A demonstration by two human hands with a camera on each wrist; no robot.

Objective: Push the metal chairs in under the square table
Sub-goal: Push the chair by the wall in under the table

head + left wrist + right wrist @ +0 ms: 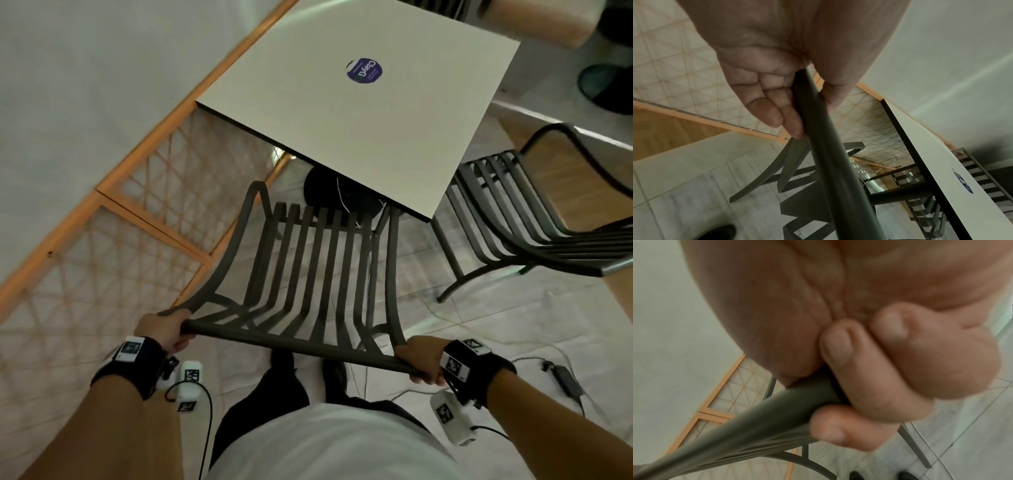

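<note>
The dark grey slatted metal chair (308, 274) sits centre frame, its front edge at the white square table (359, 113) above. Left hand (168, 330) and right hand (419, 358) clasp its top rail's ends, likely for a straight push.

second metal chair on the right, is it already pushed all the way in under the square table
No: the second metal chair stands mostly clear of the square table, with only its seat's front edge near the tabletop's side.
</note>
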